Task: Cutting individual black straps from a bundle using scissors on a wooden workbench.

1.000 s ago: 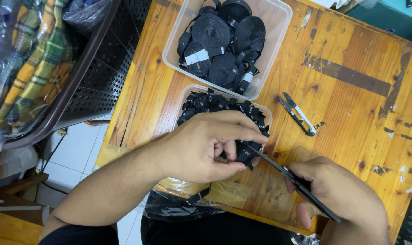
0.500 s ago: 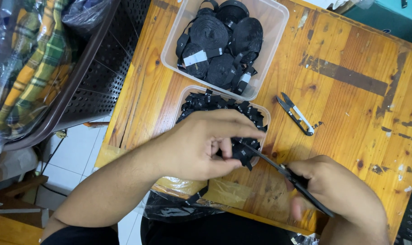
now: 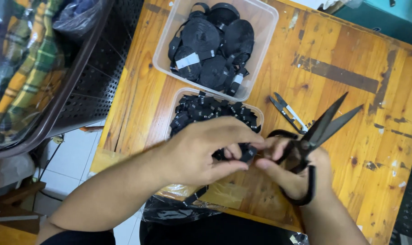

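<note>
Your left hand (image 3: 201, 152) pinches a small black label piece (image 3: 247, 154) near the table's (image 3: 351, 54) front edge, just before the container of cut labels (image 3: 215, 111). Your right hand (image 3: 290, 170) grips the black scissors (image 3: 315, 136), blades parted, fingertips touching the piece. You look mid-handoff between cuts; next, steady that piece.

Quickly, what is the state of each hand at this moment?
Left hand: closed, pinching a small black woven label piece.
Right hand: closed through the handles of large black metal scissors, blades open; fingertips touch the same piece.
</note>
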